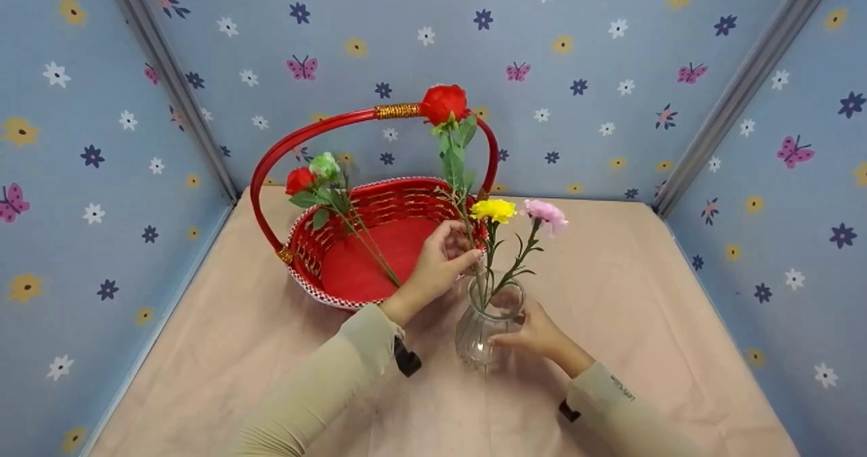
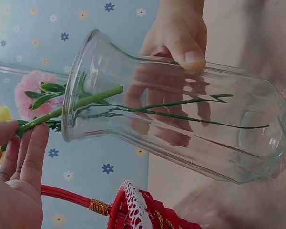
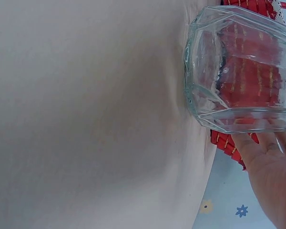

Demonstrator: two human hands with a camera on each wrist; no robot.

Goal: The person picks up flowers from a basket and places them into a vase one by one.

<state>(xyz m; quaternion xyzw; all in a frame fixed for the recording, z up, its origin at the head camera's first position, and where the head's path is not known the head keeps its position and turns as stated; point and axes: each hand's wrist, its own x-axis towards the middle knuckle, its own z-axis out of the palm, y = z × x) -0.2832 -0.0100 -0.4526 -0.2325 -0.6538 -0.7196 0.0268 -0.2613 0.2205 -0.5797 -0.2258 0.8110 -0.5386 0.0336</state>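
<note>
My left hand pinches the green stem of an artificial red rose between thumb and fingers. In the left wrist view, the cut end of that stem is just inside the mouth of a clear glass vase. Around the side of the vase is my right hand, thumb toward me and fingers behind the glass. A yellow carnation and a pink carnation stand in the vase, their thin stems reaching down inside. The right wrist view shows the faceted vase base low over or on the cloth.
Left of the vase stands a red woven basket with a tall arched handle. Inside lean a smaller red rose and a pale green flower. A pinkish cloth covers the table, with flower-patterned panels around it.
</note>
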